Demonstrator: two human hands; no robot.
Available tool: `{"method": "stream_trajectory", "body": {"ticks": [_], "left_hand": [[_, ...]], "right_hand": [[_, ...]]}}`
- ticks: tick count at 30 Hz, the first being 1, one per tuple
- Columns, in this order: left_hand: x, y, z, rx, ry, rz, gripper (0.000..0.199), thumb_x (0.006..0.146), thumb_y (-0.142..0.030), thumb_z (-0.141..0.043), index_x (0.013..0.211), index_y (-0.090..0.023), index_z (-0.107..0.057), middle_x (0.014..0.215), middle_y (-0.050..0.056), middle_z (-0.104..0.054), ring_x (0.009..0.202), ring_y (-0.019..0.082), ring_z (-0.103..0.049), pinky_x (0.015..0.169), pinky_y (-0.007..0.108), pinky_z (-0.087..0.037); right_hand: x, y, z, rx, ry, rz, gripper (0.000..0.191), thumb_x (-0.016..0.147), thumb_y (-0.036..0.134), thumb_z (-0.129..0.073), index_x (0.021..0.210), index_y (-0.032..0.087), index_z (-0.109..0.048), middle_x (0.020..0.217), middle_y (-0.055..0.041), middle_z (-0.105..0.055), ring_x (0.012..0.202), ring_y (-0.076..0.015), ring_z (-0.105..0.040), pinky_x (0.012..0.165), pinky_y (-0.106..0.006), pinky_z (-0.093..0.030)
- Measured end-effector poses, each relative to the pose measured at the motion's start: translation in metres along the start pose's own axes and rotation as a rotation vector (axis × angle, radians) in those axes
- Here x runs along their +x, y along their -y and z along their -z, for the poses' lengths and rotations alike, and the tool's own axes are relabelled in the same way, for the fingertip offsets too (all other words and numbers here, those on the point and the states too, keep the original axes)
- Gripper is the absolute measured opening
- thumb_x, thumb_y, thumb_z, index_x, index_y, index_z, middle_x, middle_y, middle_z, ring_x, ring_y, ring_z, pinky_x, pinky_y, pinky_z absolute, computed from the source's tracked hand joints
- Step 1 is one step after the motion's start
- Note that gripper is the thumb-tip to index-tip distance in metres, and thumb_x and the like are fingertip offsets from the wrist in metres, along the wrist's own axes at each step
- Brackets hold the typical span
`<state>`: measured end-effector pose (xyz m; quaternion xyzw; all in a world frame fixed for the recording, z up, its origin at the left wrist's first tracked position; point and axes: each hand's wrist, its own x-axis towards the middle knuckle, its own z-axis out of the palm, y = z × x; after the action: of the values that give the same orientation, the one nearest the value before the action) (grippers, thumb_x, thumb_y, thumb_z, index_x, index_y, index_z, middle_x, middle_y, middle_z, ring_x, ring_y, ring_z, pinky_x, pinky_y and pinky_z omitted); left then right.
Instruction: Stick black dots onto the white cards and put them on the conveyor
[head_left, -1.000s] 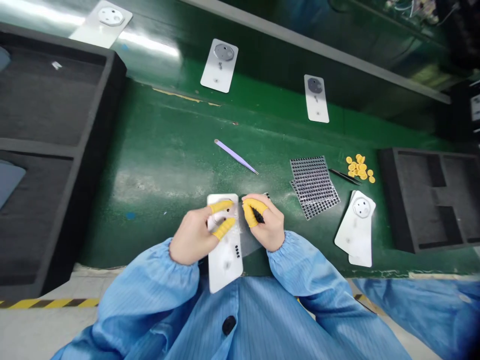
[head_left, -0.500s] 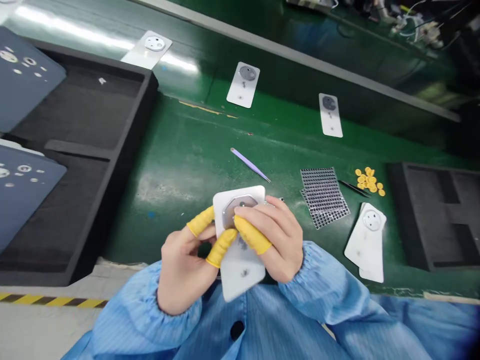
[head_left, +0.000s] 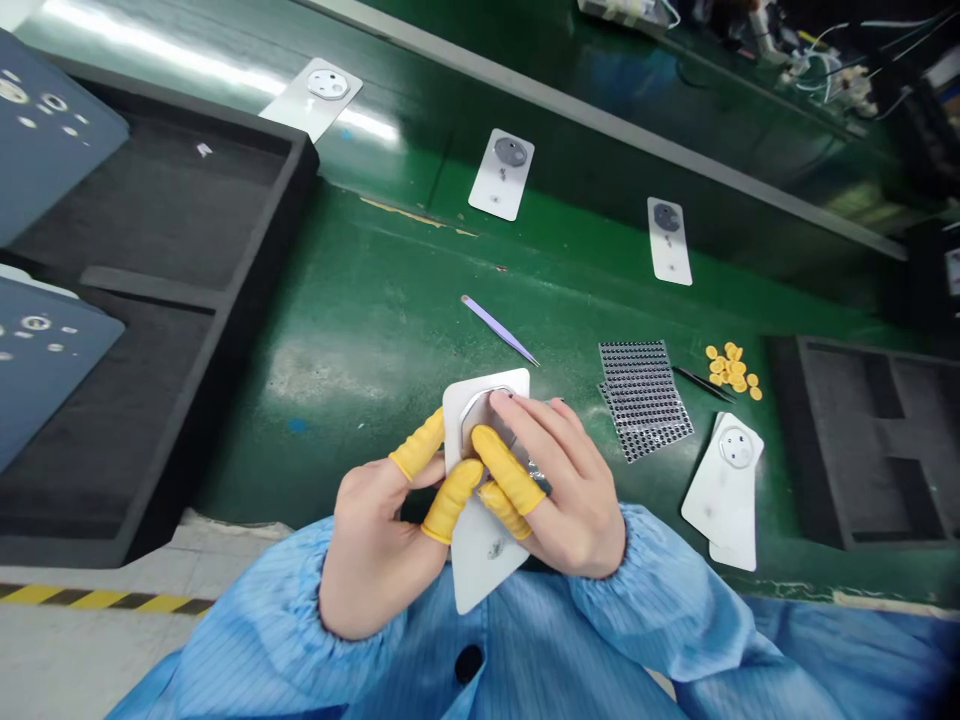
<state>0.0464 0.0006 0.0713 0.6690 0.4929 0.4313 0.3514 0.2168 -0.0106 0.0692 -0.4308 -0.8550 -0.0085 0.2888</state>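
Note:
A white rounded panel (head_left: 480, 560) with a grey, metallic-edged recess near its top is held upright and tilted above the front of the green table. My left hand (head_left: 397, 530) grips its left side, yellow covers on thumb and index finger. Against the recess rest the fingers of my right hand (head_left: 555, 480), two of them in yellow covers; whether they pinch something small is hidden. Beyond the panel lie purple tweezers (head_left: 500, 330). To the right are sheets of small black dots (head_left: 645, 400), black tweezers (head_left: 705, 384) and a pile of yellow finger covers (head_left: 731, 368).
A black tray (head_left: 262, 230) with blue-grey plates (head_left: 52, 370) fills the left. At the right stands another black tray (head_left: 817, 440), beside two stacked white panels (head_left: 731, 490). Three more panels lie along the back, one being a middle panel (head_left: 502, 178).
The held panel has turned slightly and shifted a little right with both hands. My right fingers have moved across the recess, and a second yellow-covered finger now shows. The view has shifted slightly.

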Motion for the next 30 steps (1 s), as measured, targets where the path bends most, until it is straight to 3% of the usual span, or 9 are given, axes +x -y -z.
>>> {"method": "stream_trajectory", "body": {"ticks": [6, 10, 12, 15, 18, 21, 25, 27, 30], "left_hand": [[0.001, 0.0, -0.001, 0.011, 0.029, 0.028, 0.013, 0.07, -0.009, -0.065, 0.074, -0.021, -0.07, 0.064, -0.004, -0.072, 0.049, 0.009, -0.063, 0.047, 0.016, -0.048], [0.0, 0.006, -0.006, -0.198, 0.051, 0.206, 0.021, 0.075, -0.008, -0.065, 0.089, -0.021, -0.073, 0.069, -0.003, -0.073, 0.061, 0.012, -0.067, 0.058, 0.018, -0.053], [0.002, 0.008, -0.009, -0.391, 0.038, 0.303, 0.028, 0.079, -0.011, -0.065, 0.104, -0.023, -0.07, 0.078, -0.002, -0.075, 0.067, 0.013, -0.069, 0.062, 0.02, -0.056], [0.007, 0.006, -0.014, -0.611, 0.004, 0.36, 0.029, 0.082, -0.015, -0.065, 0.109, -0.023, -0.068, 0.081, 0.001, -0.076, 0.066, 0.014, -0.07, 0.058, 0.02, -0.057], [0.012, 0.004, -0.017, -0.659, -0.015, 0.378, 0.017, 0.079, -0.018, -0.069, 0.096, -0.019, -0.072, 0.075, 0.002, -0.076, 0.06, 0.014, -0.069, 0.053, 0.018, -0.056], [0.013, 0.006, -0.019, -0.588, -0.02, 0.414, 0.009, 0.075, -0.022, -0.073, 0.08, -0.015, -0.074, 0.065, 0.003, -0.074, 0.052, 0.015, -0.067, 0.045, 0.018, -0.054], [0.012, 0.008, -0.021, -0.495, -0.041, 0.356, 0.007, 0.067, -0.02, -0.079, 0.067, -0.014, -0.075, 0.056, 0.002, -0.071, 0.045, 0.013, -0.063, 0.041, 0.017, -0.051], [0.012, 0.009, -0.022, -0.483, -0.037, 0.321, 0.003, 0.068, -0.016, -0.078, 0.069, -0.016, -0.075, 0.057, 0.001, -0.071, 0.046, 0.012, -0.063, 0.044, 0.015, -0.052], [0.011, 0.009, -0.022, -0.519, 0.031, 0.299, 0.012, 0.072, -0.013, -0.073, 0.081, -0.02, -0.077, 0.066, 0.0, -0.074, 0.055, 0.013, -0.067, 0.053, 0.016, -0.056]], "right_hand": [[-0.004, 0.004, 0.0, 0.027, 0.128, 0.024, 0.036, 0.088, 0.011, -0.05, 0.12, -0.004, -0.053, 0.134, -0.0295, -0.048, 0.134, -0.0376, -0.036, 0.101, -0.048, -0.048], [-0.006, -0.008, -0.004, 0.258, 0.132, 0.001, 0.04, 0.09, 0.016, -0.05, 0.128, 0.0, -0.05, 0.139, -0.0262, -0.043, 0.136, -0.0342, -0.035, 0.107, -0.049, -0.044], [-0.008, -0.011, -0.009, 0.405, -0.015, -0.141, 0.043, 0.091, 0.02, -0.05, 0.134, 0.013, -0.047, 0.147, -0.018, -0.036, 0.137, -0.0307, -0.036, 0.109, -0.051, -0.041], [-0.008, -0.007, -0.017, 0.682, -0.241, -0.538, 0.053, 0.09, 0.023, -0.055, 0.14, 0.027, -0.039, 0.146, -0.0087, -0.041, 0.132, -0.0255, -0.045, 0.105, -0.048, -0.046], [-0.002, 0.002, -0.023, 1.07, -0.207, -0.779, 0.047, 0.09, 0.026, -0.057, 0.135, 0.026, -0.045, 0.12, -0.0064, -0.066, 0.105, -0.02, -0.067, 0.085, -0.037, -0.06], [0.003, 0.005, -0.023, 1.217, -0.203, -0.866, 0.042, 0.085, 0.029, -0.064, 0.125, 0.023, -0.055, 0.104, -0.0042, -0.073, 0.09, -0.0187, -0.071, 0.077, -0.034, -0.062], [0.006, 0.004, -0.019, 1.198, -0.159, -0.936, 0.048, 0.075, 0.031, -0.074, 0.119, 0.021, -0.06, 0.099, -0.0046, -0.074, 0.084, -0.0199, -0.072, 0.069, -0.032, -0.063], [0.005, 0.004, -0.018, 1.182, -0.181, -0.972, 0.047, 0.073, 0.029, -0.075, 0.116, 0.02, -0.06, 0.095, -0.004, -0.075, 0.079, -0.0192, -0.072, 0.064, -0.03, -0.063], [0.004, 0.005, -0.018, 1.199, -0.27, -1.011, 0.046, 0.071, 0.027, -0.076, 0.114, 0.02, -0.06, 0.091, -0.0029, -0.076, 0.076, -0.0191, -0.073, 0.06, -0.029, -0.063]]}}
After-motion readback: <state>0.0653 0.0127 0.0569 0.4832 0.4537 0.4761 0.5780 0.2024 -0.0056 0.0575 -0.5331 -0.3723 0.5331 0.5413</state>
